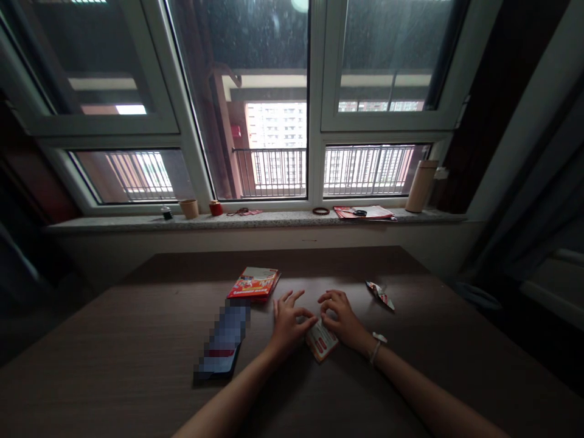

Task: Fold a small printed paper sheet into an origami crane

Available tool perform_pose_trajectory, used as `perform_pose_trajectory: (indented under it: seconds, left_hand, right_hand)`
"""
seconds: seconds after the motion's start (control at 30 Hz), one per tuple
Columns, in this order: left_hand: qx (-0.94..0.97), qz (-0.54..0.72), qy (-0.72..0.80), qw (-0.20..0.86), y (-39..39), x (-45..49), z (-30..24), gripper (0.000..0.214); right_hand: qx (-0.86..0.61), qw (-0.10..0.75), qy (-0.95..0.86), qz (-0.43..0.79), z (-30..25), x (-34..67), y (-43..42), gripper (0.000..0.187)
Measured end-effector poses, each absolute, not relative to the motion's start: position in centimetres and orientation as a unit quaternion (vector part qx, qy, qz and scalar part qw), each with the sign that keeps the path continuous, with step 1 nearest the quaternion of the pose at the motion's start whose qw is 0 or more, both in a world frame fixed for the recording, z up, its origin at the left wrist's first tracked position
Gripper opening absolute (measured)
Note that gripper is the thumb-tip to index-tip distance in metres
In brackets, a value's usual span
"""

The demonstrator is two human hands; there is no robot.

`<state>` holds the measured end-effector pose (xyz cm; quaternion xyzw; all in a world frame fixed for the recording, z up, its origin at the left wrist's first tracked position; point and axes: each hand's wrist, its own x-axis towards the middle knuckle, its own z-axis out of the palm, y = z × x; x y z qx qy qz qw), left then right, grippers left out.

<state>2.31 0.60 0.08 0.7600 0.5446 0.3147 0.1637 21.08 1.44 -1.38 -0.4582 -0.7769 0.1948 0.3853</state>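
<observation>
A small white printed paper (322, 343) with red patches and an orange edge lies on the table between my hands. My left hand (291, 323) has its thumb and index finger pinched at the paper's upper left edge, its other fingers stretched out. At the upper right edge, my right hand (341, 317) has curled fingers with the thumb and index finger closed on the paper. Its far edge is partly hidden by my fingers. A thin bracelet (375, 351) circles my right wrist.
A stack of red and white printed booklets (254, 285) lies left of my hands, beside a blurred-out phone-like object (225, 340). To the right is a crumpled wrapper (380, 295). On the windowsill (283, 219) stand a paper cup (188, 208), a red jar (216, 208) and a tall flask (420, 187).
</observation>
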Motion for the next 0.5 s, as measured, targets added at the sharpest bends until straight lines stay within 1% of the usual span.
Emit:
perform_pose_trajectory:
  seconds: [0.2,0.37,0.43,0.5]
  left_hand:
    - [0.761,0.306,0.553,0.148,0.7,2.1,-0.1,0.004]
    - [0.737,0.332,0.577,0.111,0.9,1.9,-0.3,0.008]
    - [0.725,0.345,0.590,0.086,1.0,1.7,-0.4,0.009]
    - [0.720,0.347,0.599,0.059,1.1,1.6,-0.6,0.009]
  right_hand:
    - [-0.469,0.383,-0.778,0.168,-1.7,21.7,2.1,0.010]
    - [-0.496,0.372,-0.774,0.130,-1.1,22.1,1.5,0.019]
    - [-0.499,0.359,-0.781,0.109,-0.7,22.1,1.0,0.023]
    - [-0.484,0.324,-0.807,0.100,-0.5,22.2,0.6,0.024]
